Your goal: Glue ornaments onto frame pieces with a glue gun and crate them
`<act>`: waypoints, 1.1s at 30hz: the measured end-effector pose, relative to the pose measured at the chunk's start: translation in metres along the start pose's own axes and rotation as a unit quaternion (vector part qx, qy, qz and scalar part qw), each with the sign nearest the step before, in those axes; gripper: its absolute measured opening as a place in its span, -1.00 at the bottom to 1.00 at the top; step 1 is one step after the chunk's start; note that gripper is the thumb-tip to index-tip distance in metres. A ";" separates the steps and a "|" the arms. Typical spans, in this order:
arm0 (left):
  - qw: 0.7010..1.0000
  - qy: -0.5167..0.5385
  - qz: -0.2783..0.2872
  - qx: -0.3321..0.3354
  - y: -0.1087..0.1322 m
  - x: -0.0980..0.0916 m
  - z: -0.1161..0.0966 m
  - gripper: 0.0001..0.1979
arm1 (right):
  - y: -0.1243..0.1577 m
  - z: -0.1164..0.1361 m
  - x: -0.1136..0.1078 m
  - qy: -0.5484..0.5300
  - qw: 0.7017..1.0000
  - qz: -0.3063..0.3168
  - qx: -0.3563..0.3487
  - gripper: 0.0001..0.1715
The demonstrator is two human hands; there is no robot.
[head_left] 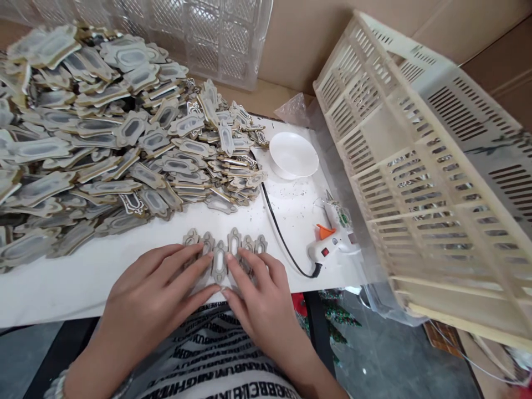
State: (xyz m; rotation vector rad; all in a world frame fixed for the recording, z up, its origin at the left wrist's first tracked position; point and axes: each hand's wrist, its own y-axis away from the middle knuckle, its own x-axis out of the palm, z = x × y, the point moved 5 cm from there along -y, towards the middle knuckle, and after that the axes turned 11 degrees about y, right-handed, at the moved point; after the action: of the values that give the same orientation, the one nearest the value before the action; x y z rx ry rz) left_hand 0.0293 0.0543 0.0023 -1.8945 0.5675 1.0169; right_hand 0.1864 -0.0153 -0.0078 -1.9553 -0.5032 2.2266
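Note:
A row of several small grey ornamental frames with elongated oval centres lies side by side near the white table's front edge. My left hand rests over the left part of the row, fingers stretched out and thumb apart at the near edge. Over the right part lies my right hand, its fingers spread and touching the frames. Both thumbs nearly meet below the middle frame. The hands hide parts of the outer frames. A large heap of similar frames covers the table's left and back.
Right of the heap stands a white bowl. A white glue gun with an orange trigger lies near the right edge, its black cable crossing the table. A cream slatted crate borders the right side; clear plastic trays stand behind.

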 end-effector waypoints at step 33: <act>0.999 0.025 -0.024 0.000 -0.014 0.015 -0.012 -0.79 | 0.008 -0.025 0.010 -0.022 0.999 0.028 0.006 -0.22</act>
State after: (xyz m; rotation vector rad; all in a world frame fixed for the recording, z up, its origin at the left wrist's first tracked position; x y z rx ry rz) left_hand 0.0528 0.0511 -0.0003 -1.9294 0.5472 0.9409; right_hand 0.2102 -0.0154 -0.0219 -1.9425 -0.4459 2.3050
